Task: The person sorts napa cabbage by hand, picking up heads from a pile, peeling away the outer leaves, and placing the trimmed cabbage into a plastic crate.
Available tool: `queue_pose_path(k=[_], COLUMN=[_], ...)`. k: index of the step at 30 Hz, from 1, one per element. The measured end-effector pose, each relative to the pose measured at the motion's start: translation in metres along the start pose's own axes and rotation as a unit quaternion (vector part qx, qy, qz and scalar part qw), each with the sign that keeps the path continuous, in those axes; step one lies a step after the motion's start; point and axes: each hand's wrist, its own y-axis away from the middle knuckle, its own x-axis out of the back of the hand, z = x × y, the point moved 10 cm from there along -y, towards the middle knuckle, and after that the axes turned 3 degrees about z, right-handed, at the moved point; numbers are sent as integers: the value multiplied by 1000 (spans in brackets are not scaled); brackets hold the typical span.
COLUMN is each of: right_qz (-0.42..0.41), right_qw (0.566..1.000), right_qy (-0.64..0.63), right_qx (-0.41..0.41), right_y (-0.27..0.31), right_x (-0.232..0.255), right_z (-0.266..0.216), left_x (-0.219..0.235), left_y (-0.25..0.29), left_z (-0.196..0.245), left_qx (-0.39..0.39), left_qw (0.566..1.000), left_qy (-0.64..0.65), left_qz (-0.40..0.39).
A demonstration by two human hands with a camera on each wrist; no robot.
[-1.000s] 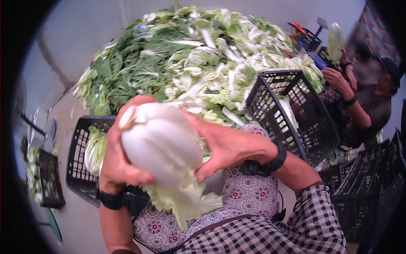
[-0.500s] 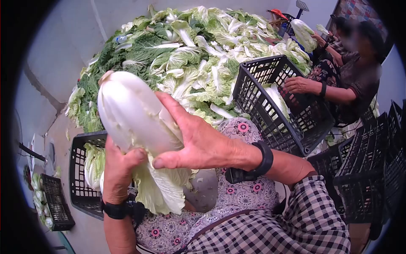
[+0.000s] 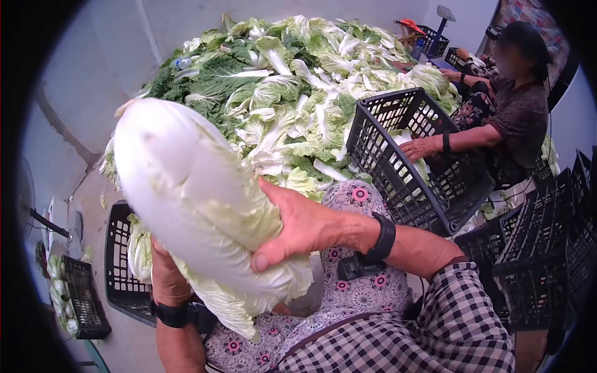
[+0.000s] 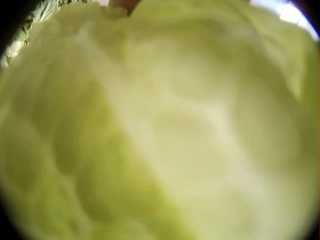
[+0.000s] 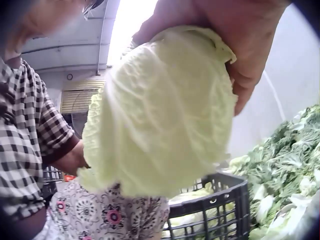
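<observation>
A large napa cabbage [image 3: 193, 186] is held up in front of the lap, its white base toward the upper left and its leafy end toward the body. My right hand [image 3: 295, 224] grips its leafy end from the right, the thumb lying across the leaves. On the lower left side my left hand [image 3: 166, 264] holds the cabbage, most of its fingers hidden behind it. Pale leaves of the cabbage [image 4: 165, 125] fill the left wrist view. In the right wrist view, the fingers [image 5: 245, 75] curve over the cabbage [image 5: 160, 115].
Trimmed cabbage leaves [image 3: 298, 93] lie in a big heap ahead. A black crate [image 3: 121, 273] with cabbages stands at the left. Another crate [image 3: 398, 168] leans at the right, where a second person [image 3: 516, 112] reaches in. Stacked crates [image 3: 535, 248] stand beyond, and a further crate [image 3: 87, 298] sits far left.
The cabbage has swung left and come closer to the head camera. My left thumb has gone out of sight behind it. The other person's raised cabbage has come down toward the heap.
</observation>
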Motion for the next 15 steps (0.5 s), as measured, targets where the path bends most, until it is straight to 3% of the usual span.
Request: queue_pose_path(k=[2,3,6,8,10,15], right_qz=[37,60,113,149,192,372], right_qw=[999,997,990,980,973,917], right_qy=[-30,-45,-85,-133,-129,59], right_qx=[-18,-19,-21,-11,18,131], right_y=[4,7,19,33,48,126], right_x=[9,15,40,57,86,188], right_z=[4,2,-4,-10,-19,-75], left_x=[-1,1,-22,-67,-69,-71], left_y=[-3,-9,-20,-20,-20,-21], left_z=[8,13,34,49,39,32], left_qx=[-23,-52,-147,-101,-62,-18], left_qw=[993,981,956,984,981,978], left_qy=[-107,-188,-251,-122,-137,-156], left_qz=[36,25,-50,-78,-125,-136])
